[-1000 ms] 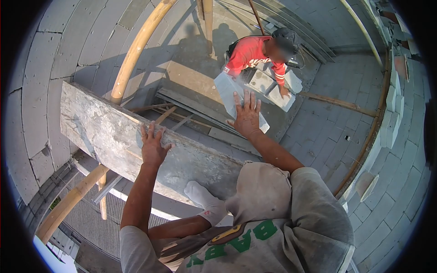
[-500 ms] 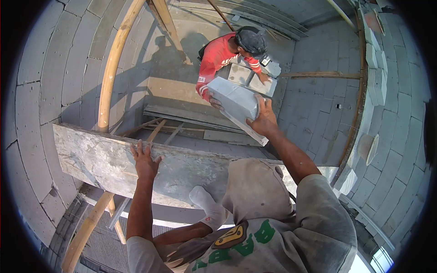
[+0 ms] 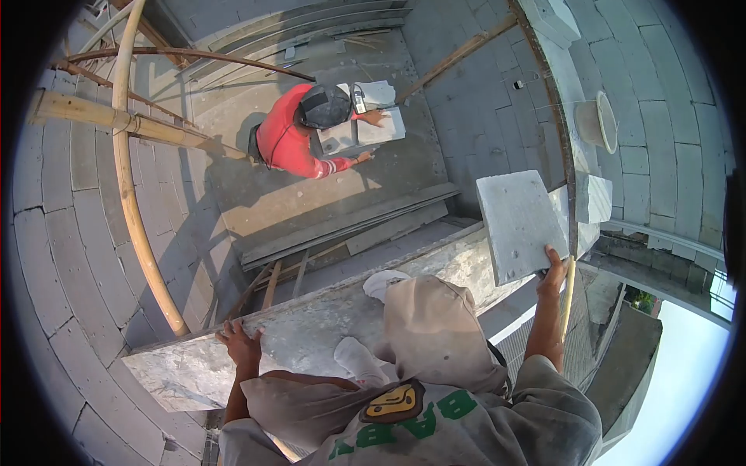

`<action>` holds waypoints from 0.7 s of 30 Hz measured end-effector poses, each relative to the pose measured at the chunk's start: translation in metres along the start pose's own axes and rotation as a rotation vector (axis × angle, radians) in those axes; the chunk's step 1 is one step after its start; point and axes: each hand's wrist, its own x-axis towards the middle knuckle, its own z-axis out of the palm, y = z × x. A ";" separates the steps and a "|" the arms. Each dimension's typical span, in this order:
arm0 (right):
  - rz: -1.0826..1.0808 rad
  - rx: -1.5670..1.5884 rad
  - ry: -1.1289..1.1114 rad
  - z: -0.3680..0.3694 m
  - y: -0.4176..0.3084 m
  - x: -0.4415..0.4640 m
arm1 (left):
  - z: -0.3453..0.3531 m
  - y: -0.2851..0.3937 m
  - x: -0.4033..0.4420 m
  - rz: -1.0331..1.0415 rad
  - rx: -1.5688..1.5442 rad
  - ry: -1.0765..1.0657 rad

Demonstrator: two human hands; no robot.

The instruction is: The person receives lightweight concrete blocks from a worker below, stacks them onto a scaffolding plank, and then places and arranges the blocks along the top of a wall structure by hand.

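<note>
- Grey block (image 3: 519,221): one, flat-faced, held up above the right-hand end of the plank, broad face showing; whether it touches the plank cannot be told.
- Right hand (image 3: 553,273): clamped on the block's lower right edge.
- Left hand (image 3: 241,346): fingers spread, on the plank's upper edge, well apart from the right hand.
- Plank (image 3: 299,318): long, pale and stained, under two feet in white socks (image 3: 357,362).
- Smaller block (image 3: 594,197): near the held block, to its right.
- Bucket (image 3: 597,123): pale, beyond the smaller block.
- Bamboo pole (image 3: 132,194): at left, its lower end near the plank.
- Co-worker (image 3: 284,133): red top, dark cap, bent on the floor below, one hand on stacked blocks (image 3: 382,126).
</note>
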 end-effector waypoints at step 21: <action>-0.779 -0.982 -0.011 0.089 0.082 0.029 | 0.017 -0.009 -0.007 0.027 -0.044 0.131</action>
